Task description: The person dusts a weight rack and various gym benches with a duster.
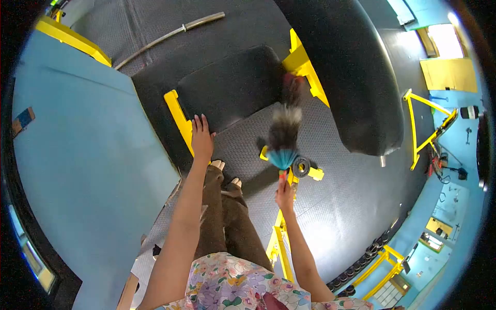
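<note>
My right hand (284, 198) is wrapped round the handle of a fluffy duster (283, 135). Blue, dark, whitish and reddish bands run along its head, which is smeared by motion. Its far end is close to a yellow frame (305, 67) and the edge of a black padded seat (232, 85). With fingers stretched out, my left hand (202, 138) lies at the near corner of that seat, beside a yellow bar (179, 121). A small dark weight plate (301, 167) sits just right of the duster, on a yellow stand.
A large black pad (356, 72) rises at upper right. A metal bar (170, 35) lies on the black textured floor at the back. The blue wall (82, 155) is close on my left. Dumbbells (364, 258) line the lower right, and another yellow frame (413, 129) stands at far right.
</note>
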Demonstrator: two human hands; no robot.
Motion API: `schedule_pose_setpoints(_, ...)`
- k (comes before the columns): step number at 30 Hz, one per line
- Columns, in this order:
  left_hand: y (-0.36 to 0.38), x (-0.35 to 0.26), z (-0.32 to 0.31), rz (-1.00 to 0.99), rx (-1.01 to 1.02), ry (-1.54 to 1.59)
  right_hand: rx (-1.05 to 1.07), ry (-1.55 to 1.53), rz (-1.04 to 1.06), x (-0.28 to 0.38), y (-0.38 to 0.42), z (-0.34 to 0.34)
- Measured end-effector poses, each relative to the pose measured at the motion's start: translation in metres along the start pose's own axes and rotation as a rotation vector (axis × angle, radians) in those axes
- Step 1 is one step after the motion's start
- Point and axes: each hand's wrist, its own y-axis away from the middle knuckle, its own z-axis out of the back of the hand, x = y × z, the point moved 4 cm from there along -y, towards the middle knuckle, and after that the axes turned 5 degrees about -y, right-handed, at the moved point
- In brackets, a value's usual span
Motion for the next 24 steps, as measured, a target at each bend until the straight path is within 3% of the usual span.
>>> schedule_pose_setpoints(1, -0.001, -0.001, -0.001, -0.002, 0.012, -0.004, 0.084, -0.141, -0.169, 0.000, 0.007, 0.001)
schedule_pose_setpoints(3, -0.003, 0.002, -0.005, -0.002, 0.008, -0.006, 0.294, -0.058, -0.186, 0.028, 0.008, 0.008)
schedule_pose_setpoints(6, -0.002, 0.019, -0.035, -0.011, 0.015, -0.074, 0.399, -0.052, -0.079, 0.030, 0.007, -0.003)
schedule_pose_setpoints(8, -0.003, 0.020, -0.041, -0.012, 0.024, -0.133, 0.297, -0.026, -0.056, 0.022, -0.022, -0.009)
schedule_pose_setpoints(11, -0.001, 0.007, -0.011, 0.031, 0.008, 0.040, 0.060, -0.062, -0.081, 0.012, -0.084, -0.019)
schedule_pose_setpoints(13, -0.004, 0.007, -0.012, 0.002, -0.018, -0.047, 0.159, -0.204, -0.487, 0.008, -0.113, -0.036)
schedule_pose_setpoints(15, -0.004, 0.008, -0.009, -0.013, -0.036, -0.063, 0.139, -0.328, -0.396, 0.037, -0.131, -0.046)
schedule_pose_setpoints(17, -0.004, 0.008, -0.008, -0.020, -0.068, -0.022, 0.211, -0.132, -0.114, 0.076, -0.134, -0.051)
schedule_pose_setpoints(20, 0.001, 0.017, -0.022, -0.031, -0.025, -0.035, 0.603, 0.036, -0.143, 0.111, -0.109, -0.066)
schedule_pose_setpoints(23, 0.002, 0.036, -0.070, 0.012, 0.130, 0.153, 0.628, 0.144, -0.115, 0.123, -0.121, -0.051)
schedule_pose_setpoints(24, 0.003, 0.024, -0.036, -0.037, -0.045, 0.070, 0.557, 0.132, -0.075, 0.112, -0.128, -0.051)
